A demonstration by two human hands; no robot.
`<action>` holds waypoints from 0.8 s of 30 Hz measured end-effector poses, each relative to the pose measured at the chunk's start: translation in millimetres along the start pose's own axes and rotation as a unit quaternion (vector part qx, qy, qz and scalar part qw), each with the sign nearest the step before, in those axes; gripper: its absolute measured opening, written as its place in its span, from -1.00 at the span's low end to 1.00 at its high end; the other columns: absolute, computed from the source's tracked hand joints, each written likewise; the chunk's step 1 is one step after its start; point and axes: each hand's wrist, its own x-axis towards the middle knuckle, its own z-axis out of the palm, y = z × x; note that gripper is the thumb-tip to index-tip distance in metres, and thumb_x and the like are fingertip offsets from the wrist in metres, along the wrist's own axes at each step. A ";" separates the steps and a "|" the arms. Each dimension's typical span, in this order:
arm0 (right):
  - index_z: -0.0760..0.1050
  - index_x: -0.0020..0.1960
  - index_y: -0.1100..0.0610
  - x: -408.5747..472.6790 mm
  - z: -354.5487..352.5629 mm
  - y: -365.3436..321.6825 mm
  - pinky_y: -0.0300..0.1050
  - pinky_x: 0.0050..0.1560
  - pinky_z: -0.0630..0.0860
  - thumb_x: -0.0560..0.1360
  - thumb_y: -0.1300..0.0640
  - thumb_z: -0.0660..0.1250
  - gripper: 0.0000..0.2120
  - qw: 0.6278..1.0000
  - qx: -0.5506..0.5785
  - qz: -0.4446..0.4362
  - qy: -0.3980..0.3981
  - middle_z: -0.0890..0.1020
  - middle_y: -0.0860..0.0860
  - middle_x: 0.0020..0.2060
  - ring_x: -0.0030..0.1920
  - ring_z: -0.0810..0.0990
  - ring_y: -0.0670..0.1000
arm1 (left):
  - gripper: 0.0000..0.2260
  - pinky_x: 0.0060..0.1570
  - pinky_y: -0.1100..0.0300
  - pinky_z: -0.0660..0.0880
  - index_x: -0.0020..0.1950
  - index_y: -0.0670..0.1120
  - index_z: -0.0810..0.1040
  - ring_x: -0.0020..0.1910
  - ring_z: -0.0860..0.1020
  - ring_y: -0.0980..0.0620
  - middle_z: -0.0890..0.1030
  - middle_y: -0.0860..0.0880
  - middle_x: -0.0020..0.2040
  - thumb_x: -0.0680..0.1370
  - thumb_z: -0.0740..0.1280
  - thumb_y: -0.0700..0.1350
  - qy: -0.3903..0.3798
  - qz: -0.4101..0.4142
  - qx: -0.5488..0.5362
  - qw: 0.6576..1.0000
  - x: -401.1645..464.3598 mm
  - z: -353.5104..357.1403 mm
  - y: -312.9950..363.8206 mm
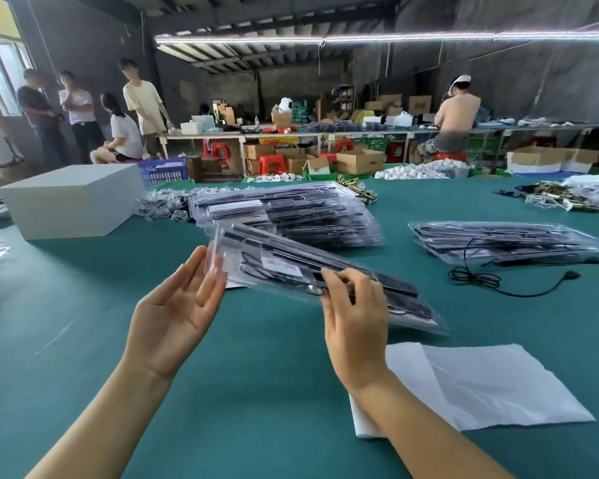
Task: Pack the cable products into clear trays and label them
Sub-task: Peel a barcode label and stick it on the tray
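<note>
**Packed clear tray held above the green worktop**

A clear tray (291,267) holding black cable parts and bearing a small white label (280,265) is held tilted above the worktop (256,375), its far-left end higher and its near-right end sloping down toward the cloth. The right hand (355,326) grips the tray's near long edge around its middle, fingers (343,281) curled over the rim and pinching it against the thumb. The left hand (173,312) is palm up with its fingers straight and slightly spread, the fingertips touching the tray's left end.

Just behind the held tray lies a stack of filled trays (284,216), spread in an overlapping heap. To the right, well apart, sits a second, lower stack of trays (505,240), with a loose black cable (498,281) coiled in front of it. A white sheet of paper (481,385) lies flat near the right forearm. A white box (73,198) stands at the left, beside a pile of small bagged parts (163,202). Other people stand and sit at benches in the background
</note>
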 end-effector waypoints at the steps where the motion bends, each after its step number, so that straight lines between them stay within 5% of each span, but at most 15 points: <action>1: 0.61 0.16 0.19 2.5 -1.3 2.4 -0.05 -0.02 0.48 0.51 0.22 0.34 -0.76 1.000 0.020 0.000 0.017 0.60 0.14 -0.07 -0.10 0.53 0.12 | -0.62 0.07 -0.01 0.58 0.14 -0.17 0.64 0.24 0.55 -0.08 0.58 -0.08 0.26 0.33 0.50 -0.26 -0.018 -0.011 0.007 1.000 0.4 1.8 -7.1; 6: 0.56 0.21 0.22 27.2 -8.5 13.7 -0.20 0.07 0.41 0.51 0.32 0.33 -0.72 0.984 0.154 0.055 0.076 0.53 0.15 -0.04 -0.04 0.48 0.07 | -0.66 0.17 -0.21 0.49 0.11 -0.22 0.59 0.21 0.54 -0.29 0.56 -0.25 0.25 0.37 0.44 -0.14 0.050 -0.125 0.160 0.978 -1.6 1.7 -59.8; 8: 0.52 0.18 0.24 39.4 -13.4 19.2 -0.30 0.09 0.39 0.56 0.25 0.28 -0.79 0.970 0.198 0.080 0.120 0.44 0.13 0.00 -0.01 0.46 0.04 | -0.68 0.21 -0.18 0.45 0.17 -0.21 0.52 0.16 0.57 -0.30 0.55 -0.27 0.24 0.45 0.33 -0.15 0.094 -0.114 0.247 0.958 -2.9 -1.6 -76.9; 10: 0.46 0.11 0.29 52.0 -15.5 23.6 -0.27 0.05 0.41 0.60 0.08 0.19 -0.73 0.932 0.252 0.199 0.171 0.44 0.08 -0.02 -0.04 0.50 0.06 | -0.67 0.24 -0.07 0.46 0.21 -0.12 0.52 0.17 0.59 -0.19 0.58 -0.20 0.23 0.46 0.39 -0.16 0.084 -0.055 0.344 0.933 -5.9 -0.7 -86.9; 12: 0.44 0.12 0.22 63.4 -14.0 30.1 -0.15 0.05 0.48 0.60 -0.08 0.14 -0.64 0.831 0.340 0.393 0.201 0.54 0.02 -0.03 -0.03 0.56 -0.09 | -0.63 0.20 0.16 0.49 0.26 0.07 0.50 0.18 0.58 0.01 0.58 -0.03 0.24 0.47 0.42 -0.04 0.045 0.007 0.482 0.875 -10.6 3.5 -93.7; 14: 0.44 0.15 0.07 62.5 -8.9 45.6 -0.07 0.02 0.54 0.60 -0.13 0.16 -0.70 0.691 0.439 0.550 0.163 0.58 0.02 0.08 0.04 0.59 -0.06 | -0.54 0.07 0.42 0.46 0.33 0.23 0.39 0.19 0.55 0.15 0.50 0.11 0.28 0.47 0.42 0.06 0.035 0.044 0.558 0.828 -12.3 5.9 -100.3; 17: 0.42 0.23 0.09 42.5 -2.8 65.5 -0.06 -0.12 0.57 0.60 -0.07 0.21 -0.70 0.468 0.575 0.665 0.088 0.59 0.09 0.04 -0.05 0.61 0.08 | -0.51 -0.01 0.56 0.38 0.35 0.36 0.28 0.27 0.49 0.12 0.39 0.16 0.34 0.51 0.34 -0.01 0.042 0.073 0.589 0.804 -8.8 1.8 -104.4; 18: 0.41 0.23 0.13 34.5 -0.9 68.7 -0.03 -0.07 0.56 0.60 -0.06 0.21 -0.67 0.422 0.597 0.679 0.068 0.60 0.10 0.01 -0.06 0.60 0.08 | -0.52 0.03 0.54 0.38 0.33 0.39 0.28 0.30 0.46 0.12 0.37 0.16 0.36 0.54 0.32 -0.04 0.040 0.082 0.605 0.791 -7.6 -0.4 -103.6; 22: 0.46 0.09 0.12 21.3 3.9 79.0 0.07 0.19 0.47 0.60 -0.08 0.18 -0.73 0.377 0.631 0.678 -0.001 0.70 0.11 -0.15 -0.08 0.64 0.12 | -0.58 0.33 0.38 0.22 0.29 0.50 0.27 0.37 0.21 0.41 0.21 0.20 0.45 0.46 0.25 0.21 0.016 0.151 0.734 0.662 -2.7 -6.1 -98.7; 24: 0.46 0.09 0.11 19.8 3.6 84.0 0.07 0.12 0.50 0.61 -0.08 0.17 -0.72 0.370 0.645 0.668 -0.029 0.71 0.11 -0.15 -0.11 0.68 0.12 | -0.57 0.34 0.37 0.21 0.30 0.50 0.26 0.38 0.21 0.37 0.16 0.18 0.47 0.45 0.24 0.25 0.015 0.159 0.771 0.617 3.7 -8.0 -98.3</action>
